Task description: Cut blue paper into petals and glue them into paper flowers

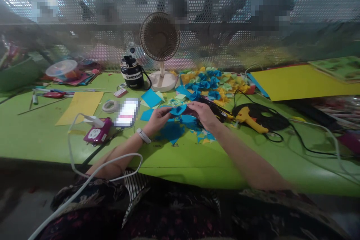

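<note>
Between my two hands is a blue paper flower point(178, 110), held just above the green table. My left hand point(159, 119), with a white watch on the wrist, pinches its left edge. My right hand point(203, 113) grips the opposite edge with bent fingers. Beneath them lie blue paper pieces point(172, 132) and small scraps point(204, 136) of blue and yellow. Square blue sheets point(151, 98) rest just beyond my left hand. A heap of finished paper flowers point(209, 82) in blue, yellow and pale green spreads behind my right hand.
A yellow glue gun point(250, 119) lies at the right with its cord. To the left are a phone point(127, 112), tape roll point(109, 106), purple power socket point(98, 131) and yellow sheet point(81, 107). A fan point(160, 37) and black jug point(131, 73) stand behind. A white cable point(107, 165) crosses my left forearm.
</note>
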### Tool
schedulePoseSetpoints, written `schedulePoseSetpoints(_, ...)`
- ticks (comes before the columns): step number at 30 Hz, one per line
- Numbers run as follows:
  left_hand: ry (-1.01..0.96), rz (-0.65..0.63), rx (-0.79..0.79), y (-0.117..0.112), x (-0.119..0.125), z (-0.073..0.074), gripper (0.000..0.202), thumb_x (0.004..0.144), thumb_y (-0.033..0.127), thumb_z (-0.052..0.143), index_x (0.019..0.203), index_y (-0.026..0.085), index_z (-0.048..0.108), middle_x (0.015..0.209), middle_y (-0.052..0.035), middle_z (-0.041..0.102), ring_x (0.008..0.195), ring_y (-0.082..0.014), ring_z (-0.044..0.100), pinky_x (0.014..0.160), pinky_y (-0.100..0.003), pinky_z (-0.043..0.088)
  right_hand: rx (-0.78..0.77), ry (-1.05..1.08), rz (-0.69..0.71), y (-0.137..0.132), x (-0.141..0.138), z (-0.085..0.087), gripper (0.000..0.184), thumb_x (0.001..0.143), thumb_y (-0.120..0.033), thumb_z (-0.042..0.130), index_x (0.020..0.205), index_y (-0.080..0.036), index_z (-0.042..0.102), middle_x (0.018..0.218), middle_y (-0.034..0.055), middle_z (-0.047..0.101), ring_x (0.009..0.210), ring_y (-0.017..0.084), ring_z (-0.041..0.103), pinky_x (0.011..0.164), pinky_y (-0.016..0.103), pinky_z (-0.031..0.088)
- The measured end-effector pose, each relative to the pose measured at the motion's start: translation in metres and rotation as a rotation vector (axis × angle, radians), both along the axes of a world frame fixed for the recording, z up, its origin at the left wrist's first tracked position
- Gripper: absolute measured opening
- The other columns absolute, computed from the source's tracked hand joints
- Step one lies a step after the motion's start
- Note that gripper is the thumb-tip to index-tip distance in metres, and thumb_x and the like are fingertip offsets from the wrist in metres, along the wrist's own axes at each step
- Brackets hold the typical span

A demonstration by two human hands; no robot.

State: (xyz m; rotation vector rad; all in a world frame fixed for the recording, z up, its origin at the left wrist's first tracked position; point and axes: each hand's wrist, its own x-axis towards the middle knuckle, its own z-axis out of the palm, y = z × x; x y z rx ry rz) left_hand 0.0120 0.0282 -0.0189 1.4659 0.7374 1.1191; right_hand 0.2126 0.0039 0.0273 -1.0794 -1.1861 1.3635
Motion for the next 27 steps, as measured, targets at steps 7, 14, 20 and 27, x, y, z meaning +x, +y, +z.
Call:
schedulePoseSetpoints(7,0.004,0.007,0.006,-0.001,0.001,0.0,0.042,0.075,0.052,0.077,0.097,0.017,0.078,0.088,-0.0057,0.077,0.083,-0.0194,0.072,0.084,-0.037,0.061,-0.008,-0.02,-0.013,-0.002,-0.001,0.002,0.024,0.067,-0.042,0.075,0.075,-0.02,0.071,0.074,0.001,0.073,0.075,0.018,0.069,0.081,0.033,0.052)
schedulePoseSetpoints(14,0.109,0.042,0.142,0.002,-0.004,-0.004,0.03,0.081,0.039,0.071,0.103,0.019,0.078,0.097,-0.007,0.078,0.09,-0.0209,0.072,0.088,-0.039,0.06,0.0,-0.116,-0.036,-0.001,0.003,0.004,0.023,0.065,-0.041,0.074,0.076,-0.021,0.069,0.072,0.0003,0.072,0.073,0.018,0.068,0.076,0.033,0.052)
schedulePoseSetpoints(20,0.338,0.137,0.355,0.001,-0.012,-0.001,0.035,0.079,0.018,0.063,0.11,0.023,0.078,0.09,-0.0036,0.079,0.08,-0.0197,0.07,0.078,-0.034,0.058,0.101,-0.241,-0.047,0.004,0.008,0.002,0.02,0.064,-0.037,0.074,0.074,-0.02,0.069,0.071,0.0001,0.069,0.071,0.017,0.066,0.076,0.034,0.052)
schedulePoseSetpoints(27,0.401,0.196,0.363,0.001,-0.012,-0.001,0.037,0.077,0.016,0.062,0.109,0.021,0.078,0.08,-0.0021,0.077,0.063,-0.0162,0.064,0.067,-0.03,0.053,0.168,-0.334,-0.047,0.006,0.009,-0.004,0.019,0.066,-0.035,0.073,0.077,-0.02,0.07,0.074,0.0018,0.072,0.072,0.018,0.066,0.077,0.034,0.053)
